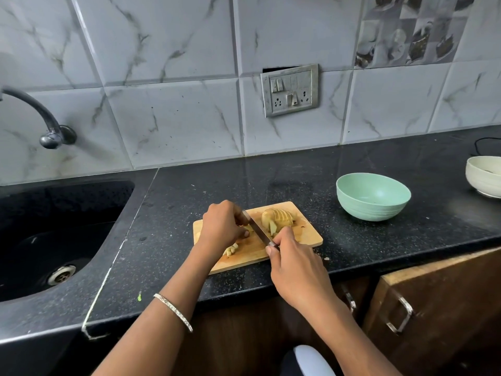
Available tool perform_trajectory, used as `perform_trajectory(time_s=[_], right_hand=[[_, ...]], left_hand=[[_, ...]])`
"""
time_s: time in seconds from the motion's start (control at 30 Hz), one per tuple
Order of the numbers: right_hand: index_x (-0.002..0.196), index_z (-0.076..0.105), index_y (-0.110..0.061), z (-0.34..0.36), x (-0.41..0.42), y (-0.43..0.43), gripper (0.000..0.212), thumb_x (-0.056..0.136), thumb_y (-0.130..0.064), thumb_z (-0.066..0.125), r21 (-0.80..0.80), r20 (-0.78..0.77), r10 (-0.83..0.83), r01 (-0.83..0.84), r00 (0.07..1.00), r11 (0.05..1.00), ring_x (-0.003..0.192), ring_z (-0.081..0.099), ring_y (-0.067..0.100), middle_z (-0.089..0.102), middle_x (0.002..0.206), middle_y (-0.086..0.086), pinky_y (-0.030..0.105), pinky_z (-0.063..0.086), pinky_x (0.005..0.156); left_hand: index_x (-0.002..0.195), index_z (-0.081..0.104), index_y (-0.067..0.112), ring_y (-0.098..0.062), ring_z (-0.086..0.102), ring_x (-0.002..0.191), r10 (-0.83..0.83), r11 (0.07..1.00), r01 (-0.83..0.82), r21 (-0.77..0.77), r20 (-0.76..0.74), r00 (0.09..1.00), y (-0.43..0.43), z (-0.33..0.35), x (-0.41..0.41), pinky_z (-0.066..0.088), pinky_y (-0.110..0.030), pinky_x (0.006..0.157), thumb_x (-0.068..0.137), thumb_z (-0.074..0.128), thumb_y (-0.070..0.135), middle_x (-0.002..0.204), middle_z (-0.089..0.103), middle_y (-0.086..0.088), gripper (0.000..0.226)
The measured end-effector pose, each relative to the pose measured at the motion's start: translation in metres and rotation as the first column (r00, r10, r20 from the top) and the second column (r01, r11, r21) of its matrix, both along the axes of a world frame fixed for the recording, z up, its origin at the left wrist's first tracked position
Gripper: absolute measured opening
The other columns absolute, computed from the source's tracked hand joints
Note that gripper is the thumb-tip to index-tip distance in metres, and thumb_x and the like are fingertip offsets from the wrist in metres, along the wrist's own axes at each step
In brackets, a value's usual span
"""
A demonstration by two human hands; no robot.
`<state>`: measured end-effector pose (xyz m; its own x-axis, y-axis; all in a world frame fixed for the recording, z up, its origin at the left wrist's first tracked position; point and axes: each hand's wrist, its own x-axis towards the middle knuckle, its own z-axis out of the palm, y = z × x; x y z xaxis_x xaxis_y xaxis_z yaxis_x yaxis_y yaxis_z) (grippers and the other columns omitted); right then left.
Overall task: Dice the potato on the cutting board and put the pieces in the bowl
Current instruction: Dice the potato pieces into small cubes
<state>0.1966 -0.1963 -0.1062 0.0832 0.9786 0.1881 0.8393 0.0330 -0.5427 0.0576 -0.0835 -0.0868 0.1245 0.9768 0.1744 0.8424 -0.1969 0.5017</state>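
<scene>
Gripping steel knife (259, 231), right hand (295, 270), left hand (222, 226) curled over pale potato pieces (231, 249), wooden board (309, 234)

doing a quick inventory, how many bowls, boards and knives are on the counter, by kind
bowls: 2, a green bowl and a white bowl
cutting boards: 1, the wooden cutting board
knives: 1, the knife in the right hand
total: 4

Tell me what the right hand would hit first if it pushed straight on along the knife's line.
Probably the left hand: the right hand aims the knife up-left across the cutting board, its tip already at those fingers. Depth is uncertain.
</scene>
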Motion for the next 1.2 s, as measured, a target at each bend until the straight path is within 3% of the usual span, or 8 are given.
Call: perform_trajectory(time_s=[0.2,0.4,0.6,0.77,0.93,1.07,1.2], right_hand=[[0.121,0.040,-0.022,-0.003,0.003,0.007,0.019,0.107,-0.035,0.040,-0.002,-0.012,0.037,-0.037,0.999,0.999,0.080,0.053,0.018,0.058,0.091,-0.006,0.032,0.035,0.061],[0.133,0.038,-0.020,-0.005,-0.010,0.024,0.030,0.105,-0.032,0.044,-0.043,-0.017,0.009,-0.010,1.000,0.999,0.095,0.060,0.028,0.057,0.096,0.000,0.035,0.040,0.067],[0.120,0.039,-0.026,-0.004,-0.008,0.012,0.019,0.104,-0.027,0.048,-0.048,0.047,0.022,-0.019,0.999,0.999,0.098,0.060,0.029,0.059,0.102,0.001,0.036,0.040,0.067],[0.105,0.039,-0.029,-0.001,0.006,-0.005,0.009,0.104,-0.033,0.048,-0.029,0.038,0.030,-0.029,0.999,0.999,0.087,0.054,0.023,0.059,0.096,-0.004,0.036,0.040,0.069],[0.106,0.039,-0.029,0.003,0.006,-0.009,0.008,0.105,-0.034,0.044,0.036,0.036,0.021,-0.022,0.999,0.999,0.085,0.053,0.019,0.058,0.091,-0.008,0.033,0.037,0.068],[0.118,0.040,-0.026,0.000,-0.002,-0.004,0.016,0.105,-0.034,0.043,0.038,0.031,0.022,-0.024,0.999,0.999,0.094,0.061,0.022,0.062,0.094,-0.006,0.034,0.037,0.069],[0.114,0.038,-0.028,-0.001,-0.004,-0.001,0.012,0.105,-0.035,0.043,0.040,0.038,0.030,-0.032,0.999,0.999,0.094,0.062,0.023,0.063,0.095,-0.004,0.035,0.039,0.069]], left_hand=[[0.092,0.078,0.018,-0.011,0.068,0.079,-0.019,1.000,0.020,0.022,-0.011,1.000,0.000,-0.001,0.000,0.056,-0.034,0.086,0.077,0.083,0.014,0.084,0.075,0.003,0.016],[0.087,0.079,0.020,-0.013,0.068,0.083,-0.026,0.999,0.027,0.044,-0.038,0.999,0.003,-0.002,-0.002,0.053,-0.032,0.083,0.074,0.085,0.015,0.082,0.075,0.006,0.016],[0.087,0.079,0.019,-0.009,0.068,0.078,0.010,1.000,-0.010,0.010,0.021,1.000,0.002,-0.002,0.000,0.056,-0.032,0.083,0.075,0.084,0.015,0.078,0.075,0.005,0.014],[0.090,0.079,0.021,-0.005,0.066,0.077,0.028,0.999,-0.030,0.030,0.077,0.997,-0.002,-0.006,-0.002,0.054,-0.026,0.080,0.076,0.083,0.015,0.080,0.075,0.006,0.015],[0.093,0.076,0.018,-0.009,0.069,0.084,0.051,0.997,-0.059,0.049,0.156,0.986,-0.006,-0.013,-0.004,0.056,-0.027,0.082,0.069,0.088,0.012,0.085,0.074,0.003,0.028],[0.089,0.076,0.017,-0.005,0.067,0.076,0.058,0.995,-0.072,0.070,0.190,0.980,-0.010,-0.016,-0.004,0.054,-0.022,0.079,0.073,0.085,0.011,0.080,0.073,0.006,0.019],[0.089,0.078,0.018,0.000,0.062,0.070,0.062,0.994,-0.078,0.079,0.185,0.981,-0.010,-0.016,-0.005,0.051,-0.020,0.078,0.077,0.082,0.013,0.081,0.074,0.006,0.013]])
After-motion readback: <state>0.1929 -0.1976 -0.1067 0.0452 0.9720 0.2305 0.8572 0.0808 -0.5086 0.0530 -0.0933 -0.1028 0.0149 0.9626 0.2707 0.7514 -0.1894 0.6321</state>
